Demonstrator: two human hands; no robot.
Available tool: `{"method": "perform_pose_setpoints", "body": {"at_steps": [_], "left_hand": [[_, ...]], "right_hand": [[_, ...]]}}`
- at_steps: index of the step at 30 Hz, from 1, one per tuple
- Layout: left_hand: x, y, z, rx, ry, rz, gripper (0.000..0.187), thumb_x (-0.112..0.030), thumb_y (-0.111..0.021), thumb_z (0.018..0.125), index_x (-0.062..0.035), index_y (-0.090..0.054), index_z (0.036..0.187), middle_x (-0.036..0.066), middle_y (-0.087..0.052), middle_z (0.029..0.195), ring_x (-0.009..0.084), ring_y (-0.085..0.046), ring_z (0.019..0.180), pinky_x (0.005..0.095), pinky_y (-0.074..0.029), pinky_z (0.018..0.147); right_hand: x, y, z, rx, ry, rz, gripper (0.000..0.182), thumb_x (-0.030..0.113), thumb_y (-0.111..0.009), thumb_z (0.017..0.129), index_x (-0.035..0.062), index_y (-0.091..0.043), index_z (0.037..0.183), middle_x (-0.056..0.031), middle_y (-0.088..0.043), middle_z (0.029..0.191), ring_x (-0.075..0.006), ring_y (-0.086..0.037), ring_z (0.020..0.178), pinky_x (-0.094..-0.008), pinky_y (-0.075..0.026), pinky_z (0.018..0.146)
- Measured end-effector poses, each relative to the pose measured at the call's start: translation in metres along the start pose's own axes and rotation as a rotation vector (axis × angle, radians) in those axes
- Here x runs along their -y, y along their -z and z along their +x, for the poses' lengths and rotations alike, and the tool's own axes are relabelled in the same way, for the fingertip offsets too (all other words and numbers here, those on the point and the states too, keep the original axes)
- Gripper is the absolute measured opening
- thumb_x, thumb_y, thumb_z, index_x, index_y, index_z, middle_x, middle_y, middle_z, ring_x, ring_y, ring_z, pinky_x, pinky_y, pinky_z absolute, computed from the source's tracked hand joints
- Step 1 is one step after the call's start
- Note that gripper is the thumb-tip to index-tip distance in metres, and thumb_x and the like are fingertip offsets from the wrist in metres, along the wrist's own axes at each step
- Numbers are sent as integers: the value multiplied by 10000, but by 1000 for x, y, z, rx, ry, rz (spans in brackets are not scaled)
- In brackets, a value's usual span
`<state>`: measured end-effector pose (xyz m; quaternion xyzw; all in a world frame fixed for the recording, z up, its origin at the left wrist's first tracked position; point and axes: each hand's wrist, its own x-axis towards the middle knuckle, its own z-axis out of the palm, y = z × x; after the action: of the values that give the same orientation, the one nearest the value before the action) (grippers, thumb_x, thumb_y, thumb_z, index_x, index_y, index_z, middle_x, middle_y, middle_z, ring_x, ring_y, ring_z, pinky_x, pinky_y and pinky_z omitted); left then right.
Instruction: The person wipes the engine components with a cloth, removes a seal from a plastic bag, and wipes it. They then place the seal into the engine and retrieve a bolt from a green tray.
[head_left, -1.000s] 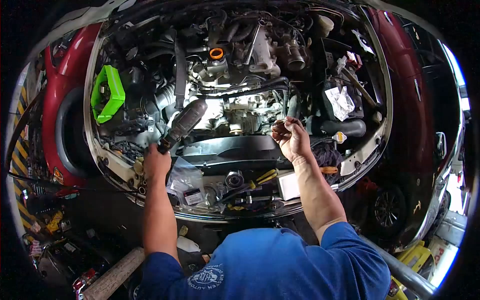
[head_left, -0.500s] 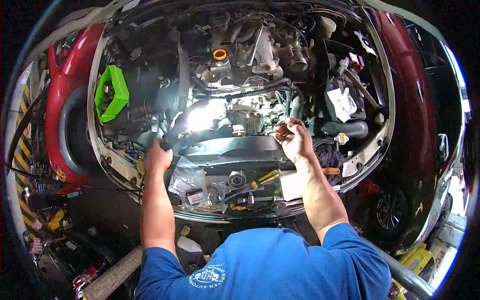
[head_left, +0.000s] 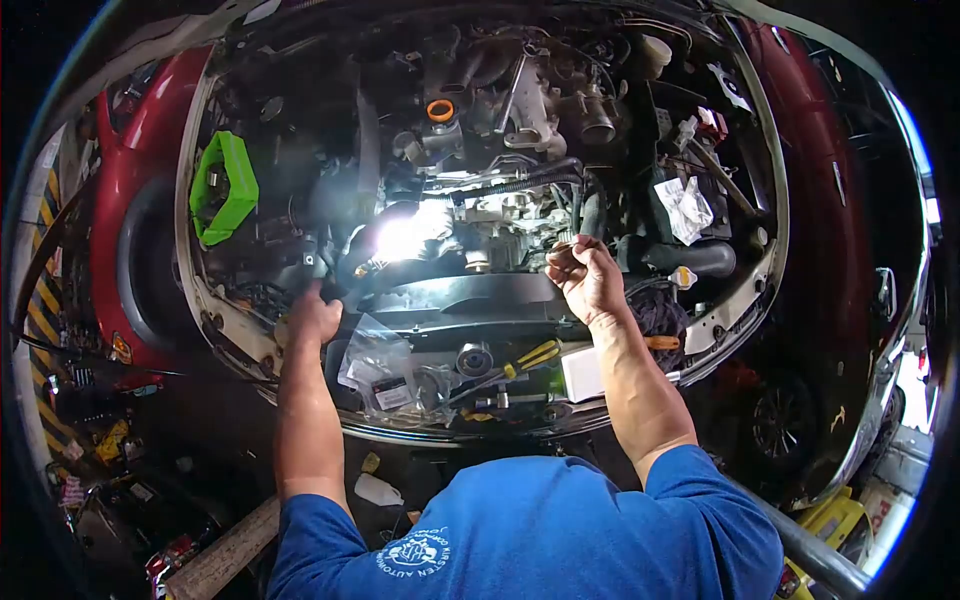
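Note:
My left hand (head_left: pixel 316 316) is over the left front of the engine bay, fingers curled and partly lost in shadow; whatever they hold is hidden. A bright light (head_left: pixel 402 234) shines to its upper right, against the engine (head_left: pixel 500 215). My right hand (head_left: pixel 588 276) is raised above the black front panel (head_left: pixel 480 293), near a black hose (head_left: pixel 592 215). Its thumb and fingers pinch a small brownish part, too small to name. Below and between the hands lie a clear plastic bag (head_left: pixel 372 362), a round metal pulley-like part (head_left: pixel 474 360) and a yellow-handled screwdriver (head_left: pixel 533 358).
A green tray (head_left: pixel 232 192) rests on the bay's left side. White crumpled paper (head_left: pixel 684 208) lies at the right, near a fat black hose (head_left: pixel 700 260). A white box (head_left: pixel 583 373) and dark cloth (head_left: pixel 655 318) are by the front edge. Red cars (head_left: pixel 150 210) flank the bay.
My left hand has shifted slightly left and down, away from the light. My right hand stays almost in place, still pinching the small part.

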<state>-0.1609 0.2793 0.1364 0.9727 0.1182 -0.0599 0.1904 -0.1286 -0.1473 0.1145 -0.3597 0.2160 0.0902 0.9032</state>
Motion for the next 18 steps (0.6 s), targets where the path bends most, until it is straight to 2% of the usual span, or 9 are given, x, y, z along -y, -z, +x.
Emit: {"method": "perform_pose_setpoints", "body": {"at_steps": [2, 3, 5, 11, 15, 17, 18], "left_hand": [[-4, -1, -2, -30, 100, 52, 383, -235, -603, 772, -73, -567, 1117, 230, -636, 1031, 423, -587, 985, 504, -463, 848], [-1, -5, -1, -48, 109, 40, 316, -254, -624, 786, -72, -579, 1041, 217, -645, 977, 423, -596, 942, 513, -467, 804], [-3, -8, -2, -83, 125, 96, 288, -240, -654, 779, -67, -581, 997, 215, -647, 948, 424, -600, 924, 513, -472, 783], [4, -22, -5, -172, 58, 190, 320, -184, -698, 747, -71, -562, 1015, 221, -642, 912, 432, -606, 888, 520, -477, 750], [7, -26, -3, -205, 77, 183, 369, -188, -694, 746, -67, -534, 1056, 230, -642, 945, 438, -604, 906, 522, -475, 767], [9, -18, 0, -51, 97, 53, 407, -220, -671, 753, -74, -512, 1097, 249, -637, 978, 446, -596, 941, 514, -470, 796], [14, -19, 2, -38, 97, 31, 413, -239, -657, 756, -80, -510, 1108, 254, -636, 985, 448, -593, 951, 515, -470, 801]], "right_hand": [[0, 0, 0, 2, 3, 3, 231, 80, -574, 815, 107, -512, 1037, -134, -605, 939, -298, -628, 812, -435, -525, 727], [-1, 0, 0, -2, 4, 5, 225, 79, -575, 818, 111, -515, 1033, -132, -606, 942, -298, -629, 811, -433, -525, 722], [-2, -2, 0, -5, 3, 7, 220, 78, -577, 820, 114, -519, 1028, -130, -607, 944, -297, -630, 810, -431, -526, 716], [-3, -1, -1, -20, -3, 18, 205, 57, -568, 839, 113, -520, 1031, -129, -609, 944, -296, -631, 813, -431, -523, 703], [-3, 1, 0, -39, -4, -3, 190, 54, -560, 849, 106, -516, 1027, -133, -601, 943, -291, -622, 806, -433, -521, 712], [-3, -1, 1, -38, 3, -2, 185, 55, -557, 851, 104, -514, 1024, -133, -598, 938, -289, -619, 803, -434, -520, 713], [-2, -3, 0, -26, -11, 4, 179, 56, -552, 853, 103, -513, 1021, -132, -595, 933, -288, -616, 800, -434, -520, 713]]}}
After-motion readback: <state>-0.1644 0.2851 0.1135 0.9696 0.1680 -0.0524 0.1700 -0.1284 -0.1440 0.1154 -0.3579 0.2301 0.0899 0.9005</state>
